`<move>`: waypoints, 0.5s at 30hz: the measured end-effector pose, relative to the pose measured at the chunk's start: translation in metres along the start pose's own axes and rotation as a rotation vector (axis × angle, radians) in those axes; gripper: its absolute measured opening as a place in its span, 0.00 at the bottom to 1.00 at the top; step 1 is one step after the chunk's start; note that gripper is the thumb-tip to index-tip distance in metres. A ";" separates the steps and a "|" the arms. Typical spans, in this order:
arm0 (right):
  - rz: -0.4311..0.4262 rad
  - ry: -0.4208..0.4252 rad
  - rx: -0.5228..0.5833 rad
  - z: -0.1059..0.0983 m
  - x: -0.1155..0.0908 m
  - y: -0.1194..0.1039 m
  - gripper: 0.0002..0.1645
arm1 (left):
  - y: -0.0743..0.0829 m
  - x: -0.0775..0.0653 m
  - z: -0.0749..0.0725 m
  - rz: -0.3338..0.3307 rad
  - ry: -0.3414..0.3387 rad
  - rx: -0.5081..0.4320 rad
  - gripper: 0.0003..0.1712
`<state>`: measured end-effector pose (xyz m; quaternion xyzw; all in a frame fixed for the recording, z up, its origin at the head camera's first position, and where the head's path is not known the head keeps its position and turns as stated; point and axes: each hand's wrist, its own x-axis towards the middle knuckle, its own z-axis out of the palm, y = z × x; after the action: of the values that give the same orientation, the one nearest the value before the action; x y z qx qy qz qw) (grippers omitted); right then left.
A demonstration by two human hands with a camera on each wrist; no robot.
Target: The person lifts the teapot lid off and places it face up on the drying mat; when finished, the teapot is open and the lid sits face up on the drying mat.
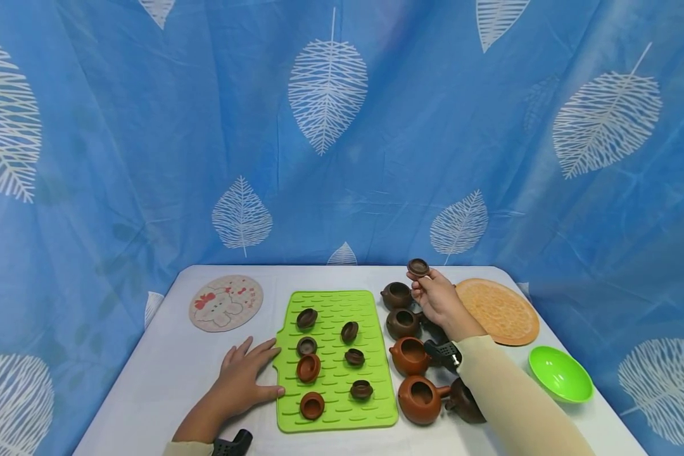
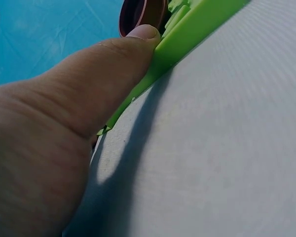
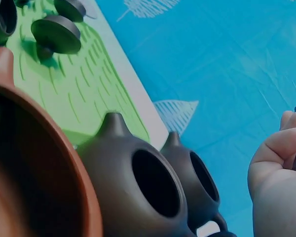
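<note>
Raised over the back of the table, my right hand (image 1: 437, 297) pinches a dark brown teapot lid (image 1: 418, 267), its hollow underside facing up. Just below and left of it stands a dark lidless teapot (image 1: 398, 296), with another dark teapot (image 1: 403, 323) nearer me. My left hand (image 1: 236, 380) lies with fingers spread at the left edge of a green mat (image 1: 336, 408), thumb and fingertips touching the rim. Several lids rest on that mat, among them a reddish lid (image 1: 311, 405) and a dark lid (image 1: 361, 389). In the right wrist view the held lid is mostly hidden.
Reddish teapots (image 1: 422, 400) and a dark teapot (image 1: 466, 405) stand nearer me, partly under my right forearm. A round orange mat (image 1: 498, 313) and a green bowl (image 1: 561, 375) lie at the right. At the back left is a round cartoon mat (image 1: 226, 304).
</note>
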<state>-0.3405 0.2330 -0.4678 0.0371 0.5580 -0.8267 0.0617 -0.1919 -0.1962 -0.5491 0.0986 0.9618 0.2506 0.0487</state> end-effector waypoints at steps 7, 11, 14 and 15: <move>0.007 -0.022 -0.095 0.016 -0.002 0.007 0.13 | 0.002 -0.001 -0.001 -0.006 -0.007 -0.002 0.56; 0.021 -0.028 -0.115 0.027 -0.002 0.012 0.15 | 0.003 -0.001 -0.002 -0.008 -0.009 -0.002 0.55; 0.031 -0.033 -0.118 0.036 -0.002 0.017 0.16 | 0.002 -0.001 -0.002 -0.008 -0.008 0.003 0.55; 0.035 -0.040 -0.119 0.039 -0.001 0.019 0.17 | 0.002 -0.001 -0.002 -0.007 -0.008 0.004 0.55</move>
<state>-0.3363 0.1901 -0.4704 0.0267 0.6043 -0.7913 0.0891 -0.1909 -0.1955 -0.5459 0.0962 0.9625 0.2480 0.0530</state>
